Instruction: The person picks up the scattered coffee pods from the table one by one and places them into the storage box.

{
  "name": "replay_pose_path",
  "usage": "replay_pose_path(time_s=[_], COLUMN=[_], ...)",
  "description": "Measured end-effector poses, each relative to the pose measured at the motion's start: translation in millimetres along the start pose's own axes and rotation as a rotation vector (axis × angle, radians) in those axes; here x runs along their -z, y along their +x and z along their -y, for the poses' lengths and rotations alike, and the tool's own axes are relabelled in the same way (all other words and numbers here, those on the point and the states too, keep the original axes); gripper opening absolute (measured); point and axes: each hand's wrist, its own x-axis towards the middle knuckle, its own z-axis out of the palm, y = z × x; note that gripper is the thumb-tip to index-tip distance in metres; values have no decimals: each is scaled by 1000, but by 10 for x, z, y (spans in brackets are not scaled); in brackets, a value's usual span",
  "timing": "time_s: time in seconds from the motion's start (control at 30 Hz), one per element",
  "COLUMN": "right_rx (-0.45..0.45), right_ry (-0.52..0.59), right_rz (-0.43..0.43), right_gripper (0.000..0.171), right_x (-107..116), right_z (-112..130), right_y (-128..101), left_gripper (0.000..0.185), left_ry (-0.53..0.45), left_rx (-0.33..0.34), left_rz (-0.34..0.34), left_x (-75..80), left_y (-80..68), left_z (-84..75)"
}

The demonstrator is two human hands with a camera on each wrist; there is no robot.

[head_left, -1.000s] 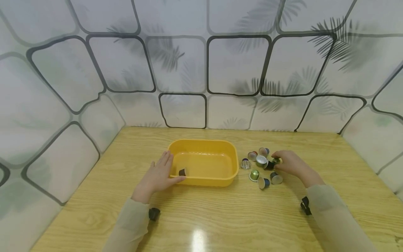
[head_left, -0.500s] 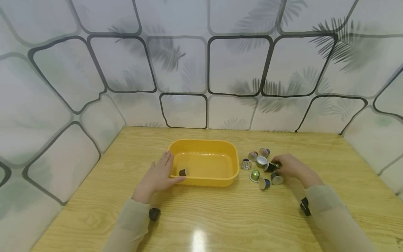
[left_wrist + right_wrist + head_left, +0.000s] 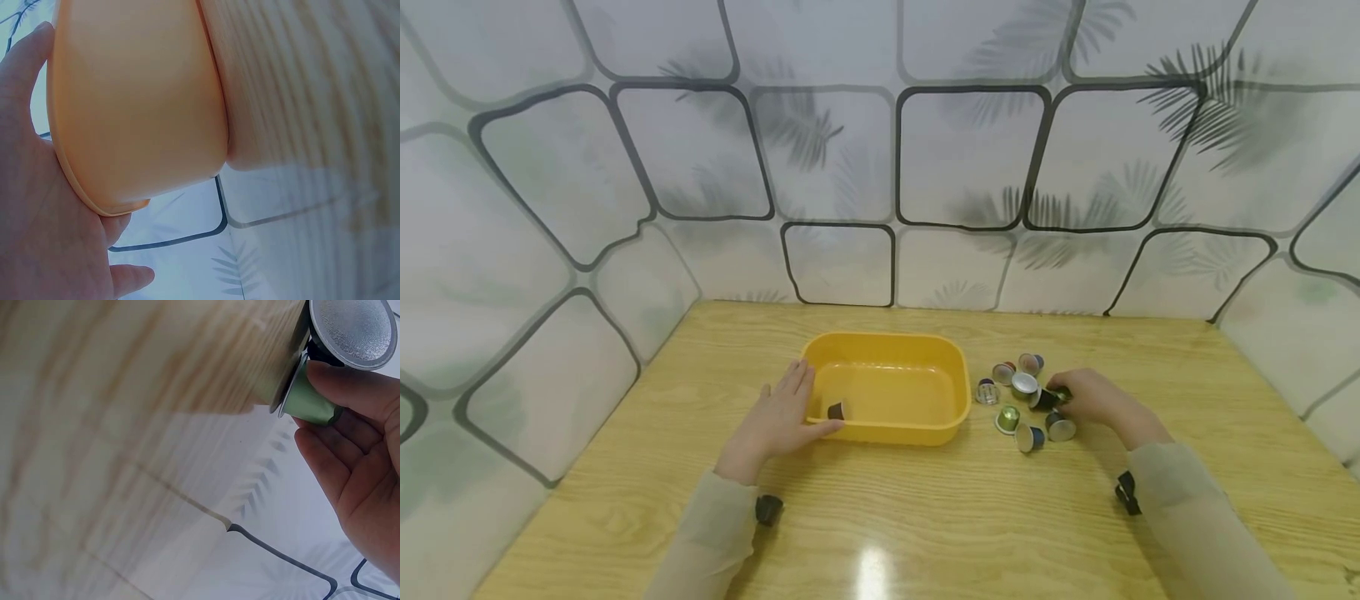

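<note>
A yellow plastic tub (image 3: 925, 417) stands on the wooden table with one dark capsule (image 3: 835, 410) inside, at its left end. My left hand (image 3: 781, 414) rests flat against that end, fingers straight, thumb along the front wall. The left wrist view shows the palm (image 3: 37, 206) on the tub's rim (image 3: 125, 112). To the tub's right lie several coffee capsules (image 3: 1009, 417). My right hand (image 3: 1060, 395) is among them and pinches a green capsule (image 3: 309, 400) at its fingertips. A foil-topped dark capsule (image 3: 353, 328) touches that green one.
Patterned white panels (image 3: 865, 167) wall in the table at the back and on both sides. Bare wood (image 3: 925, 533) runs between the tub and the near edge. Loose capsules (image 3: 1028, 435) sit just in front of my right hand.
My right hand has slid slightly nearer to me with the green capsule at its fingertips. The left hand and the tub have stayed put.
</note>
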Motion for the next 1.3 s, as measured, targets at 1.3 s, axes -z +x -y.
replay_pose_path(time_s=[1.3], right_rx=[24], right_ry=[45], right_rz=[-150], right_gripper=[26], right_x=[210], right_z=[12], right_y=[-210], left_gripper=[102], left_ry=[-3], left_rx=[-14], left_rz=[-13], left_x=[19], left_y=[-19], left_z=[-18])
